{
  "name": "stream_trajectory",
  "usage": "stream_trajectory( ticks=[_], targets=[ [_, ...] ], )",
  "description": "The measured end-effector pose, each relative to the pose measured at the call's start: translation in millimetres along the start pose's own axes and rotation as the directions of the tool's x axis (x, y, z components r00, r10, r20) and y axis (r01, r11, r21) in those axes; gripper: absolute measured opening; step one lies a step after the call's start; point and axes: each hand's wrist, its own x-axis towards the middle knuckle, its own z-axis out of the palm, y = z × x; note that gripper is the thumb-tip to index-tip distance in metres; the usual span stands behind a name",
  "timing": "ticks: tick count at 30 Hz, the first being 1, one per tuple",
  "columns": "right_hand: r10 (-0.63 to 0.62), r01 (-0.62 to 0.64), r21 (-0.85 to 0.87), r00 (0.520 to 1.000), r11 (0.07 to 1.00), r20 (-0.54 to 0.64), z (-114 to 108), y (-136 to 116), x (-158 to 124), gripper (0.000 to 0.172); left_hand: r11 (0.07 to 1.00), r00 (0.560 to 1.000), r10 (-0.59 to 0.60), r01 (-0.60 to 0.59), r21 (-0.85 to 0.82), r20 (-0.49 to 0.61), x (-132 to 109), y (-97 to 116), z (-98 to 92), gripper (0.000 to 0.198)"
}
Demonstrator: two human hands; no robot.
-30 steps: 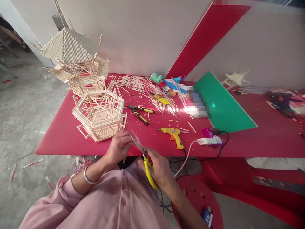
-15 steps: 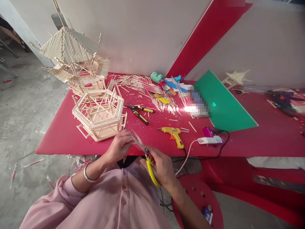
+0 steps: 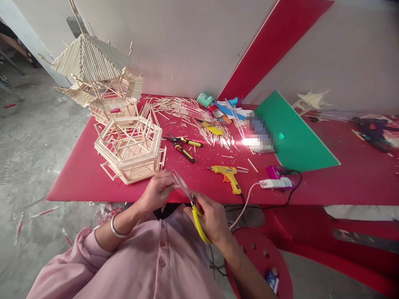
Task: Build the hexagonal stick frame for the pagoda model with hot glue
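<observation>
My right hand (image 3: 212, 218) is closed on the yellow handles of a pair of scissors (image 3: 197, 220), whose blades point up and left. Close to the blade tips, my left hand (image 3: 159, 189) is closed in a pinch; what it holds is too small to make out. Just beyond my left hand stands a hexagonal frame of thin wooden sticks (image 3: 127, 151). Behind it rises a taller stick pavilion with a pointed roof (image 3: 90, 60). Black and yellow pliers (image 3: 183, 147) lie open on the red table (image 3: 75, 178).
A yellow glue gun (image 3: 229, 176) lies right of the scissors, near a white power strip (image 3: 276, 182) with cables. Loose sticks (image 3: 177, 110) spread along the back. A green board (image 3: 296, 137) and a small stick model (image 3: 311, 100) are farther right. A red stool (image 3: 258, 261) stands below.
Both hands hold nearly the same pose. The scissor blades and my left fingers have shifted very slightly to the right.
</observation>
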Motion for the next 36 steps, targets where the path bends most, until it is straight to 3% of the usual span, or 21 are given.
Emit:
stream_trajectory(
  ticks=[11,16,28,36],
  targets=[
    [-0.065,0.071,-0.116,0.997,0.991,0.049,-12.1,-5.4,8.1,0.038,0.994,0.991,0.092,-0.085,-0.07,0.097,2.8,-7.9,-7.4,0.035],
    [-0.076,0.077,-0.013,0.997,0.997,0.031,-5.3,1.4,3.0,0.027,0.991,0.993,0.07,-0.059,-0.122,0.092,4.2,-4.4,-4.5,0.041],
    [-0.062,0.063,-0.095,0.998,0.993,0.012,-4.4,-3.2,8.2,0.038,0.992,0.998,-0.035,0.029,-0.124,-0.043,-1.3,-8.8,-1.3,0.023],
    [-0.064,0.064,-0.049,0.998,0.997,-0.007,0.7,0.6,3.3,0.028,0.997,0.995,0.057,-0.061,-0.045,-0.087,0.8,-9.0,-0.9,0.027]
  ],
)
